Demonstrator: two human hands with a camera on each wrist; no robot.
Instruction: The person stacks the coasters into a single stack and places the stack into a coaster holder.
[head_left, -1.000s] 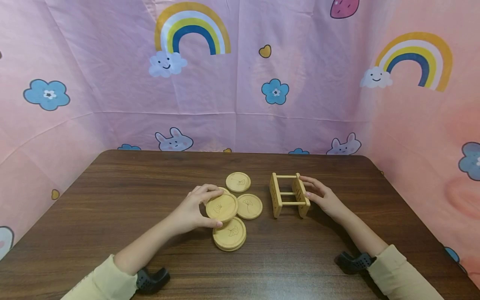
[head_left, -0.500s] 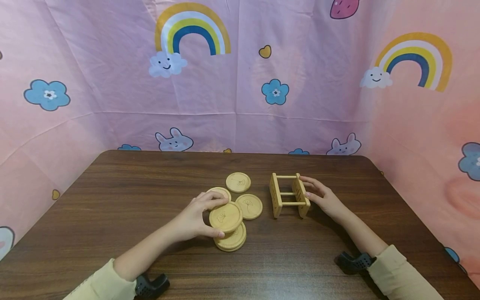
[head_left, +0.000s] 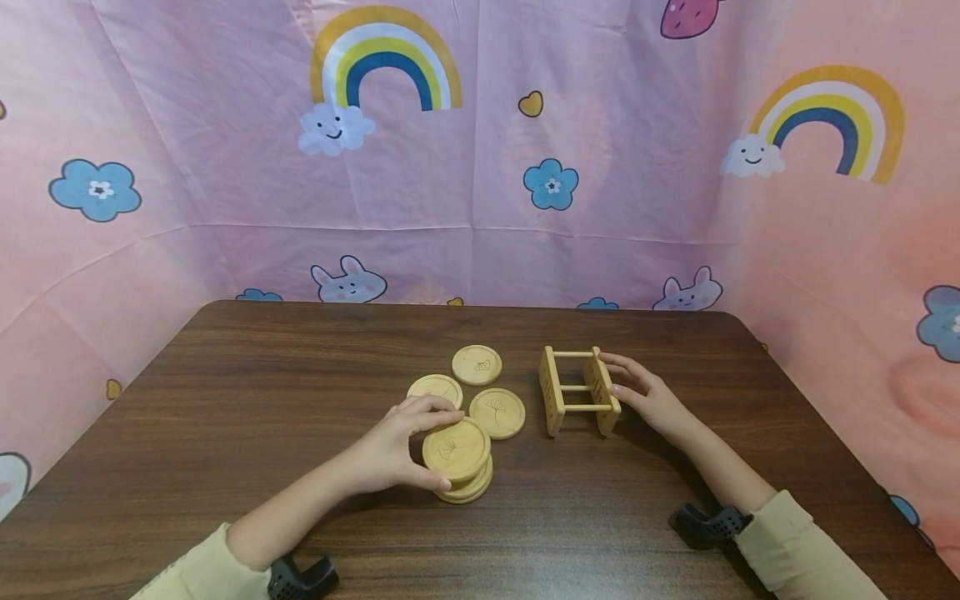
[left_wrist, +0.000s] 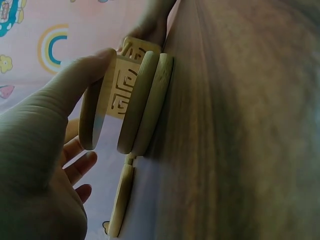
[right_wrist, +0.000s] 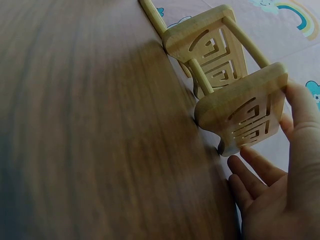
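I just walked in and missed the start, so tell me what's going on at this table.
A person is working with both hands. The left hand pinches a round wooden disc over a stack of two discs, with a gap visible below it in the left wrist view. The right hand touches the right side of a small wooden rack standing on the table. Three loose discs lie flat beyond the stack; all the discs in view are outside the rack.
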